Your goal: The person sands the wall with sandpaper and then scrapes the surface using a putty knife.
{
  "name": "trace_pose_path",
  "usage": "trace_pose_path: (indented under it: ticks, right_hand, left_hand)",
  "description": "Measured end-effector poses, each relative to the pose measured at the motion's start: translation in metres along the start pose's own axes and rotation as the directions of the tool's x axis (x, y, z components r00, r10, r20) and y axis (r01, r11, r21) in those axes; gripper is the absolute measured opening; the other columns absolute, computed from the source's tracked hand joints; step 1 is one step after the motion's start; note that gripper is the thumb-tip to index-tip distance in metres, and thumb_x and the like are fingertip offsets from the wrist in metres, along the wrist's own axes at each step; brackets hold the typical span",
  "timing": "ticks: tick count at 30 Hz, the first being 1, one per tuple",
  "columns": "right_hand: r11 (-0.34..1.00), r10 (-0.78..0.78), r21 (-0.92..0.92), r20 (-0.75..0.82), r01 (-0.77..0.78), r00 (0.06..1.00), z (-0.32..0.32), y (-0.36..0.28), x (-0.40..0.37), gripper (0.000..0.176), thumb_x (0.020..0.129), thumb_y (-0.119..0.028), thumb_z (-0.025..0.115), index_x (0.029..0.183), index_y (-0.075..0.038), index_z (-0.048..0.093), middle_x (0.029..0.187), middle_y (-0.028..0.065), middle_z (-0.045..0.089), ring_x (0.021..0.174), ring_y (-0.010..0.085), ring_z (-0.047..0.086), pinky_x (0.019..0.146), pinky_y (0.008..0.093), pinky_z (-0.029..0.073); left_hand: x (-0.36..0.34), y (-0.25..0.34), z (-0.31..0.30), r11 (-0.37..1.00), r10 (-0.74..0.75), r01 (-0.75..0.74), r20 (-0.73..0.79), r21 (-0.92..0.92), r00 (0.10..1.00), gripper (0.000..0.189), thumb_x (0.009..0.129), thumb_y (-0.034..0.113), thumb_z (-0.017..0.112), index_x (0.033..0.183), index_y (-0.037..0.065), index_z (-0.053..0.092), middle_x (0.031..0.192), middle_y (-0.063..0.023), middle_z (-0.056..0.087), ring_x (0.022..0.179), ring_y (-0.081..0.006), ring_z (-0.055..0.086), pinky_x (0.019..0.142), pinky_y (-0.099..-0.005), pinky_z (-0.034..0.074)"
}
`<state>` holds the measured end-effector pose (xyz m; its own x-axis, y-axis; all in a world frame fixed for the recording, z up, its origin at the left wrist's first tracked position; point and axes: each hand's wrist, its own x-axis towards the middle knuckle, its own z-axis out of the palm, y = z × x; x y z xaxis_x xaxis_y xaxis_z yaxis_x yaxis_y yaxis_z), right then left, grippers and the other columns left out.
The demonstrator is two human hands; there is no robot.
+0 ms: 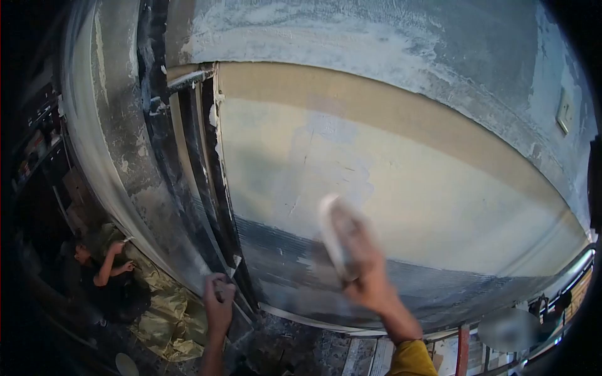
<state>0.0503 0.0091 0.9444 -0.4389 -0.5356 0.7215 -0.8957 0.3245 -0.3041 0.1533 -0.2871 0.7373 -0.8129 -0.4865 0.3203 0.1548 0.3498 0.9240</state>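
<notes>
My right hand point(367, 272) grips a sanding block point(334, 235), a long pale piece smeared by motion, held over the lower middle of the wall panel point(401, 169). This panel is cream above and dark grey below, with a whitish filler patch point(332, 141) and a few scratch marks above the block. My left hand point(219, 297) is closed, its fingers curled, near the foot of the dark door frame point(213, 163). A small pale, blade-like piece point(236, 266) shows just beyond its fingers; I cannot tell whether the hand holds it.
Left of the frame stands a rough grey column point(116, 94). A co-worker point(106, 276) crouches at lower left, one hand raised with a small tool, beside a crumpled gold sheet point(166, 313). A switch plate point(565, 111) is at upper right. Railings and a red post point(463, 351) stand at lower right.
</notes>
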Motion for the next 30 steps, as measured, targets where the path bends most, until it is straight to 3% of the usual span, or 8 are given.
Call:
trace_pose_path:
  ticks: [3, 6, 11, 14, 17, 21, 29, 30]
  right_hand:
    - [0.879, -0.228, -0.476, -0.432, -0.006, 0.873, -0.050, 0.005, 0.059, 0.068, 0.079, -0.008, 0.066, 0.145, -0.003, 0.053, 0.152, 0.0264, 0.043, 0.139, 0.0430, 0.045, 0.115, 0.0478, 0.037]
    - [0.633, -0.482, -0.771, -0.455, -0.061, 0.749, -0.090, 0.022, 0.120, 0.055, 0.086, 0.009, 0.063, 0.139, -0.003, 0.057, 0.145, 0.0202, 0.051, 0.136, 0.0404, 0.049, 0.107, 0.0479, 0.047]
    - [0.553, -0.501, -0.828, -0.419, -0.092, 0.757, -0.083, 0.026, 0.176, 0.063, 0.084, 0.009, 0.062, 0.145, -0.002, 0.050, 0.152, 0.0189, 0.045, 0.145, 0.0402, 0.037, 0.116, 0.0510, 0.034]
    - [0.486, -0.414, -0.842, -0.457, -0.233, 0.787, -0.066, 0.036, 0.187, 0.066, 0.095, -0.018, 0.058, 0.152, 0.005, 0.035, 0.162, 0.0211, 0.028, 0.152, 0.0378, 0.022, 0.122, 0.0559, 0.012]
    - [0.550, -0.408, -0.834, -0.301, -0.031, 0.862, -0.032, 0.031, 0.209, 0.065, 0.099, -0.029, 0.053, 0.152, 0.005, 0.035, 0.162, 0.0233, 0.027, 0.153, 0.0377, 0.021, 0.122, 0.0549, 0.014]
    - [0.309, -0.357, -0.944, -0.230, -0.118, 0.905, -0.007, 0.009, 0.227, 0.071, 0.096, -0.035, 0.054, 0.152, 0.005, 0.035, 0.163, 0.0230, 0.026, 0.153, 0.0371, 0.020, 0.123, 0.0510, 0.016]
    - [0.442, -0.320, -0.894, -0.231, -0.071, 0.919, -0.009, 0.010, 0.220, 0.078, 0.090, -0.030, 0.064, 0.152, 0.005, 0.034, 0.164, 0.0197, 0.025, 0.153, 0.0341, 0.022, 0.122, 0.0512, 0.021]
    - [0.481, -0.348, -0.873, -0.270, -0.077, 0.898, -0.009, 0.004, 0.227, 0.077, 0.091, -0.031, 0.064, 0.152, 0.005, 0.033, 0.164, 0.0200, 0.026, 0.153, 0.0345, 0.022, 0.122, 0.0512, 0.021]
  left_hand:
    - [0.029, 0.017, -0.019, 1.000, -0.012, 0.010, -0.246, -0.011, 0.969, 0.044, 0.092, 0.009, 0.070, 0.131, 0.004, 0.050, 0.100, -0.0058, 0.053, 0.084, -0.0146, 0.051, 0.070, -0.0285, 0.043]
    - [0.061, 0.010, -0.036, 0.992, -0.037, 0.076, -0.336, 0.104, 0.941, 0.058, 0.091, 0.011, 0.072, 0.141, 0.004, 0.044, 0.105, -0.0093, 0.053, 0.090, -0.0196, 0.052, 0.077, -0.0318, 0.045]
    - [0.109, -0.004, -0.051, 0.917, 0.188, -0.089, -0.225, 0.388, 0.956, 0.065, 0.092, 0.018, 0.072, 0.144, -0.004, 0.042, 0.134, -0.0263, 0.053, 0.120, -0.0406, 0.051, 0.101, -0.0450, 0.040]
    - [0.117, 0.009, -0.064, 0.927, 0.086, -0.058, -0.058, 0.371, 0.995, 0.060, 0.093, 0.022, 0.071, 0.139, -0.008, 0.047, 0.133, -0.0274, 0.053, 0.118, -0.0433, 0.051, 0.102, -0.0465, 0.040]
    - [0.130, -0.047, -0.061, 0.871, 0.304, -0.256, -0.052, 0.420, 0.951, 0.058, 0.093, 0.025, 0.070, 0.134, -0.010, 0.049, 0.122, -0.0260, 0.055, 0.109, -0.0416, 0.053, 0.097, -0.0452, 0.042]
    - [0.131, -0.008, -0.062, 0.955, 0.196, -0.197, 0.028, 0.222, 0.980, 0.060, 0.093, 0.027, 0.070, 0.131, -0.014, 0.048, 0.121, -0.0275, 0.054, 0.106, -0.0425, 0.053, 0.096, -0.0440, 0.042]
    - [0.139, -0.060, -0.066, 0.877, 0.339, -0.315, -0.001, 0.362, 0.941, 0.068, 0.091, 0.029, 0.073, 0.136, -0.012, 0.044, 0.125, -0.0258, 0.054, 0.102, -0.0346, 0.056, 0.087, -0.0388, 0.046]
    - [0.135, -0.019, -0.070, 0.982, 0.055, -0.068, 0.078, 0.174, 0.995, 0.070, 0.089, 0.025, 0.073, 0.139, -0.012, 0.043, 0.129, -0.0265, 0.053, 0.107, -0.0326, 0.055, 0.090, -0.0363, 0.046]
